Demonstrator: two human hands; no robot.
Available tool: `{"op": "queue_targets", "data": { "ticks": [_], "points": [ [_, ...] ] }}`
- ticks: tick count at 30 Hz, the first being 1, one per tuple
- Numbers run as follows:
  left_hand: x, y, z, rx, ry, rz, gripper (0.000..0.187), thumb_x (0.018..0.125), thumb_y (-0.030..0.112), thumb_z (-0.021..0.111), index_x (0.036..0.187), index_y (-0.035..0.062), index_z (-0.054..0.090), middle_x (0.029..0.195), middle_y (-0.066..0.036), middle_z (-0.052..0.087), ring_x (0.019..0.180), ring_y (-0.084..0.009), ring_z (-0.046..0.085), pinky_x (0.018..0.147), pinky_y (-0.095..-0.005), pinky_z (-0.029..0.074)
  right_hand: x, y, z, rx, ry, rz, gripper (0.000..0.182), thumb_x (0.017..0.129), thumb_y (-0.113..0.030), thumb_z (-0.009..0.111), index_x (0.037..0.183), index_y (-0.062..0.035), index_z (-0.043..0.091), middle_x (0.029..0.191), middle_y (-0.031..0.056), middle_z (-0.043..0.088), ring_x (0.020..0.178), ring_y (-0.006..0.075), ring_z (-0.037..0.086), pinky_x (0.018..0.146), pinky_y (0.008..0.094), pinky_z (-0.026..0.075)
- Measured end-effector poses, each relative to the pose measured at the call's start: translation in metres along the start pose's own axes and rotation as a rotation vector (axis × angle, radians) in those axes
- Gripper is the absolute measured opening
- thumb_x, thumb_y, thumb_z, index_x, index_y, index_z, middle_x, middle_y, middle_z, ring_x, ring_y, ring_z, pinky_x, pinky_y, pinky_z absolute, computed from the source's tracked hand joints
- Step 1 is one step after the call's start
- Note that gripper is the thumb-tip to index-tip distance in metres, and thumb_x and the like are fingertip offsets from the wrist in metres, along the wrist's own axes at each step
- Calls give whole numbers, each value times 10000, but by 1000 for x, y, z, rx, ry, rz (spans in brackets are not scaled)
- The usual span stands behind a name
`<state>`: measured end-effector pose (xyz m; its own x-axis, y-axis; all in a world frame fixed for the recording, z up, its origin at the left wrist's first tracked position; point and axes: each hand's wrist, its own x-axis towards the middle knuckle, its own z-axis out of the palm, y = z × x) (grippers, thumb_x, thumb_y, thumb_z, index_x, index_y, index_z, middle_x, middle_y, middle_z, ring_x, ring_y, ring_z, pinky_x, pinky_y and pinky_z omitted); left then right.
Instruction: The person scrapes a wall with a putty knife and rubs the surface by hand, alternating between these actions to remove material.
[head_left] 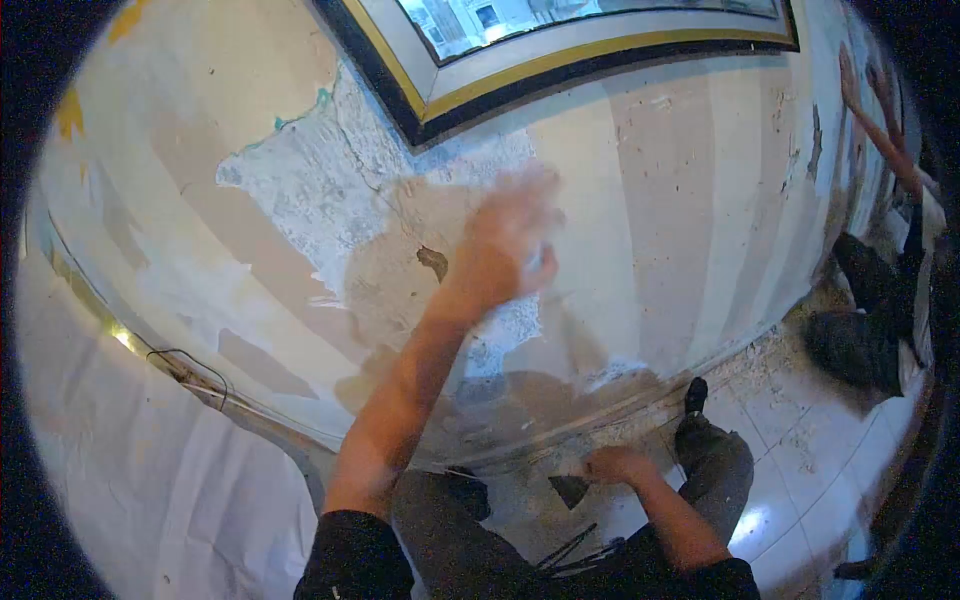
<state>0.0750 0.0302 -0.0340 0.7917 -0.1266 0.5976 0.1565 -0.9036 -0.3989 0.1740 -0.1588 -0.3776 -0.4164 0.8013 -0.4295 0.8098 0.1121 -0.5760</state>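
Observation:
My left hand (505, 240) is raised in front of the wall, below the picture frame (432, 112). Motion smears its fingers, but they look apart, with the thumb held away from them; nothing shows in its grasp. Behind it is a bare, rough patch (300, 210) where the striped wall covering (665, 180) has come off, and a dark hole (432, 262) sits beside the wrist. Low down near my knee, my right hand (615, 465) is closed on a scraper (570, 490) whose dark triangular blade points left. Its handle is hidden by the fingers.
On the right, another person (880, 300) crouches at the wall with arms raised to it. Debris lies on the floor tiles (800, 430) along the wall's foot. A white sheet (180, 480) covers the lower left, beside a thin dark cable (215, 375).

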Motion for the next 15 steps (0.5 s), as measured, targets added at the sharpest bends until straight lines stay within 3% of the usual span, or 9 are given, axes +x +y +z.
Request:
{"op": "queue_targets", "data": {
  "ticks": [2,4,6,8,10,12,13,15],
  "points": [
    [-17,14,32,-383,-413,80,419,774,208,650,1163,68,582,1342,-160,527,1218,-337,512,1059,-477,370,-4,3,1,-70,32,105,386,847,-376,579,1050,-54,644,1004,210,673,944,394,649,812,504,497],
    [-62,38,87,-389,-439,208,455,795,233,648,1211,67,566,1324,-165,533,1190,-333,528,1012,-464,418,-5,12,7,-75,105,180,381,851,-380,578,1038,-54,639,993,208,674,946,394,648,814,504,497],
    [-86,93,62,-504,-364,135,368,840,225,594,1172,65,599,1209,-171,598,1079,-328,589,946,-457,466,-8,19,5,-72,197,253,376,855,-384,576,1026,-55,633,982,205,675,948,394,647,816,504,497],
    [-144,126,82,-665,-484,-10,429,829,196,607,1244,95,565,1173,-164,613,1044,-327,604,930,-469,468,-14,24,-5,-7,234,225,376,861,-387,576,1068,-75,612,980,196,676,934,399,644,816,507,497],
    [-205,159,97,-683,-795,-283,502,842,211,625,1323,121,512,1283,-166,551,1167,-339,545,1006,-481,420,-29,24,-13,13,314,197,367,865,-378,583,1086,-86,602,974,197,676,922,398,644,811,506,498],
    [-326,188,173,-786,-684,-381,633,860,290,646,1429,162,400,1463,-150,383,1334,-363,385,1092,-494,330,-36,21,-19,30,388,172,360,869,-369,590,1105,-97,593,969,199,675,910,397,644,806,505,499],
    [-340,198,166,-784,-673,-365,633,860,290,646,1429,162,400,1463,-150,383,1334,-363,385,1092,-494,330,-37,20,-21,61,417,165,356,872,-356,598,1120,-101,583,954,194,677,894,394,647,795,501,500],
    [-348,214,134,-581,-672,-431,755,855,397,667,1487,205,302,1572,-117,163,1417,-379,220,1139,-513,242,-35,18,-29,84,452,173,354,875,-343,606,1135,-105,573,938,190,679,879,391,649,785,498,501]
  ]
}}
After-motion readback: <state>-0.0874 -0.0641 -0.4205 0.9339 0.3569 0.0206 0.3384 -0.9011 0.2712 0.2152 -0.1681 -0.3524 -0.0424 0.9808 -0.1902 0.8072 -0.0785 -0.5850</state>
